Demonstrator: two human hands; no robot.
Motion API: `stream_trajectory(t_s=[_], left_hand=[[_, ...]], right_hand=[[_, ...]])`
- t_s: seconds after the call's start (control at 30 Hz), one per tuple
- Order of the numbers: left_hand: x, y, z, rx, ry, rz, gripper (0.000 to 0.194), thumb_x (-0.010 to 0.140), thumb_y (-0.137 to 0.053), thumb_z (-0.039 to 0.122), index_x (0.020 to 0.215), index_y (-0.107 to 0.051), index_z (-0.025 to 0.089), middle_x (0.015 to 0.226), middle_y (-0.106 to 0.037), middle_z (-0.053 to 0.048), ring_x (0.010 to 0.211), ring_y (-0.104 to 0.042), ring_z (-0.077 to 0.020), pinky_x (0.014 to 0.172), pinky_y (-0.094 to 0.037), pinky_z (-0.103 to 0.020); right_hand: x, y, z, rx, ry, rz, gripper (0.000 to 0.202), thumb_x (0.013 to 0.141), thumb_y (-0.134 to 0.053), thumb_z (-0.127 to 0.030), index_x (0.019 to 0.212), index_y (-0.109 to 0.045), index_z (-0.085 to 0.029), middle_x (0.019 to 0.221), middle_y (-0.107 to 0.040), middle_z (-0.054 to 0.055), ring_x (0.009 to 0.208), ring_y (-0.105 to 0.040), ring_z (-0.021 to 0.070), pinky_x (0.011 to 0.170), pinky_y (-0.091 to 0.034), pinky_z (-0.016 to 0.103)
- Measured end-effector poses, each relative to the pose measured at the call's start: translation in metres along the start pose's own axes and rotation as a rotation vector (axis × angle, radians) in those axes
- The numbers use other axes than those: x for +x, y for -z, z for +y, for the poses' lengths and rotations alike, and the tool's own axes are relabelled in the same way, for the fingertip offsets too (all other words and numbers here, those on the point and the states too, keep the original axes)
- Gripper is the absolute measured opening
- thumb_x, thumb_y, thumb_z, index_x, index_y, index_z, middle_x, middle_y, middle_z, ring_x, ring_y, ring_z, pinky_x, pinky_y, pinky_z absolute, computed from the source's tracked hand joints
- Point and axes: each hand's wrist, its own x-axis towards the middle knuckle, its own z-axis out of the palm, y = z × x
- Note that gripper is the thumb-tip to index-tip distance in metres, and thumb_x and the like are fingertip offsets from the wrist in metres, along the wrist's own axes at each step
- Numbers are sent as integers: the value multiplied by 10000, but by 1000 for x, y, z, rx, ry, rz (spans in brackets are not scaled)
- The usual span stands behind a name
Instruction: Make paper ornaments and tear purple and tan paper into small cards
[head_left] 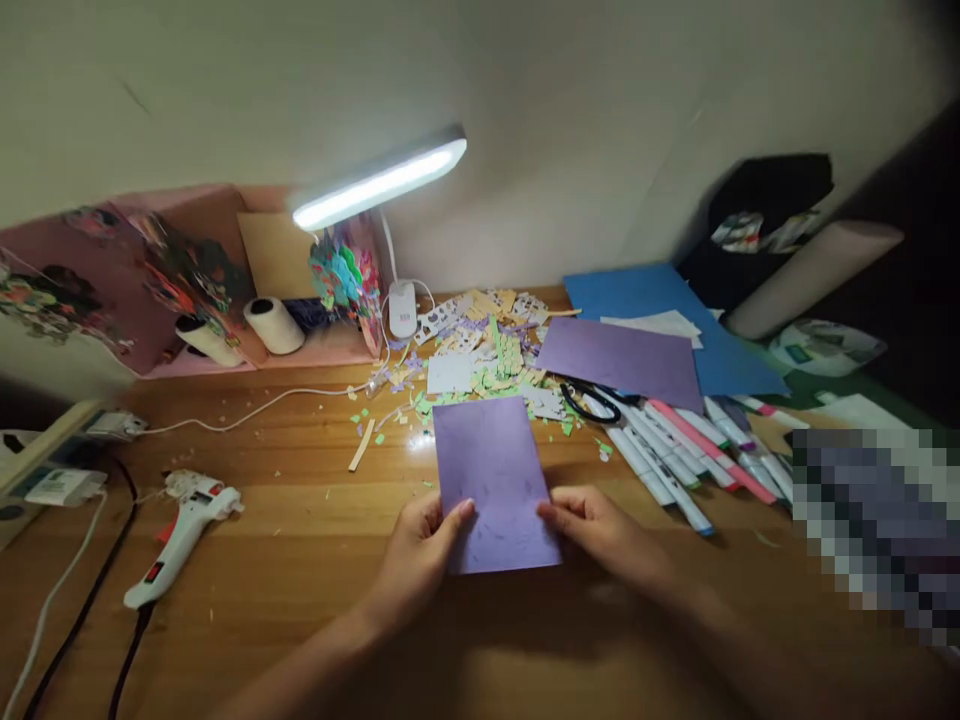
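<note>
A purple rectangular sheet [495, 475] is held up over the wooden table, its long side running away from me. My left hand [424, 545] pinches its left edge near the bottom, thumb on top and the other fingers curled underneath. On the right edge, my right hand [592, 520] grips the sheet between thumb and fingers at about the same height. Just beyond the sheet lies a heap of cut paper scraps [506, 350], green, cream and purple.
A glue gun [180, 535] lies at the left beside cables and a power strip [45, 460]. Markers [675, 450], scissors [592, 402], another purple sheet [622, 358] and a blue sheet [735, 350] are at the right. A lit lamp [382, 185] stands behind, near pink boxes [195, 200].
</note>
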Motion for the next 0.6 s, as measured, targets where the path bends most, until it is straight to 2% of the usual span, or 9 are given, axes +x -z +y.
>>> stream_trajectory(t_s=[0.07, 0.17, 0.3, 0.37, 0.43, 0.47, 0.5, 0.53, 0.6], left_hand=[[3, 3, -2, -3, -32, 14, 391, 737, -591, 501, 778, -576, 112, 704, -569, -24, 650, -490, -132, 576, -381, -221], [6, 6, -5, -1, -71, 25, 391, 742, -592, 497, 779, -586, 108, 713, -586, -33, 652, -501, -136, 575, -387, -223], [9, 5, -7, -52, -81, 32, 413, 732, -599, 512, 820, -600, 109, 735, -633, -51, 675, -554, -162, 598, -428, -242], [10, 5, -5, -69, -80, -14, 423, 751, -574, 517, 850, -606, 107, 776, -656, -69, 730, -592, -187, 638, -459, -264], [10, 7, 0, -22, -74, -85, 433, 783, -534, 512, 890, -606, 99, 825, -669, -96, 785, -622, -217, 677, -489, -305], [9, 8, 4, 33, -112, -73, 424, 806, -511, 494, 937, -596, 101, 866, -671, -108, 821, -632, -228, 704, -501, -329], [7, 10, 8, 114, -203, 5, 403, 826, -498, 459, 1017, -569, 111, 932, -665, -118, 879, -632, -236, 745, -505, -352], [4, 12, 14, 228, -360, 151, 397, 836, -504, 411, 1116, -517, 129, 1018, -646, -128, 959, -616, -241, 797, -498, -377], [-4, 12, 24, 571, -784, 506, 514, 829, -544, 297, 1285, -357, 150, 1215, -542, -169, 1157, -504, -255, 913, -446, -428]], right_hand=[[2, -4, 3, 71, -47, -46, 491, 738, -539, -617, 657, -525, -133, 569, -599, 28, 486, -563, 124, 470, -409, 216], [5, -11, 6, 140, -60, -16, 522, 740, -505, -646, 683, -518, -127, 541, -637, 72, 434, -586, 138, 424, -417, 214], [5, -15, 8, 156, -31, -28, 517, 748, -498, -645, 730, -517, -128, 537, -641, 61, 439, -582, 129, 440, -414, 205], [3, -12, 6, 86, -4, 3, 498, 773, -471, -637, 713, -497, -144, 456, -581, 10, 378, -504, 100, 409, -349, 186], [0, -5, 1, -28, 33, 53, 473, 825, -416, -607, 661, -457, -165, 360, -455, -54, 315, -366, 68, 392, -254, 181], [-3, -2, -2, -90, 42, 60, 469, 849, -388, -587, 630, -430, -174, 333, -392, -74, 304, -304, 60, 394, -221, 188], [-6, 2, -7, -160, 43, 50, 466, 867, -367, -564, 603, -406, -182, 326, -353, -81, 305, -270, 60, 399, -205, 196], [-10, 5, -13, -241, 40, 35, 461, 877, -359, -539, 580, -383, -187, 336, -351, -75, 315, -275, 65, 405, -206, 203], [-19, 6, -25, -452, 70, 17, 439, 874, -372, -482, 546, -357, -191, 401, -440, -35, 368, -382, 94, 415, -237, 215]])
